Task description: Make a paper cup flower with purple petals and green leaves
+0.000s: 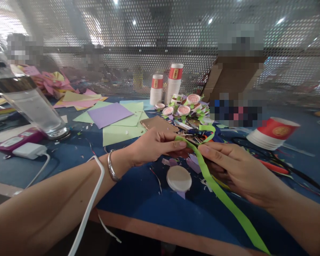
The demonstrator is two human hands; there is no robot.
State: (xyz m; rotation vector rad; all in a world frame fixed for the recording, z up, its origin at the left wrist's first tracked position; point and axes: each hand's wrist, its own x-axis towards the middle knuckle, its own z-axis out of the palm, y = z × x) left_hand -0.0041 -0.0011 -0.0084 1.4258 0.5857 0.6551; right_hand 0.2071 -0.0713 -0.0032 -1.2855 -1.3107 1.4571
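Observation:
A long bright green strip [221, 193], perhaps paper or ribbon, runs between my two hands and trails down over the table's front edge. My left hand [160, 142] pinches its upper part between thumb and fingers. Close beside it, my right hand [229, 165] grips the strip with thumb and fingertips. A loop of the green strip rises just behind my fingertips. Below the hands lies a round white disc [179, 178], with purple paper scraps [194, 165] around it. A brown cardboard piece [158, 123] is partly hidden behind my left hand.
Green sheets [122, 132] and a purple sheet [110, 115] lie behind my left arm. Stacked paper cups [156, 90] stand near decorated small discs [184, 110]. A tilted cup stack [273, 133] is at right, a glass [38, 110] at left. A white cable [90, 202] crosses my left forearm.

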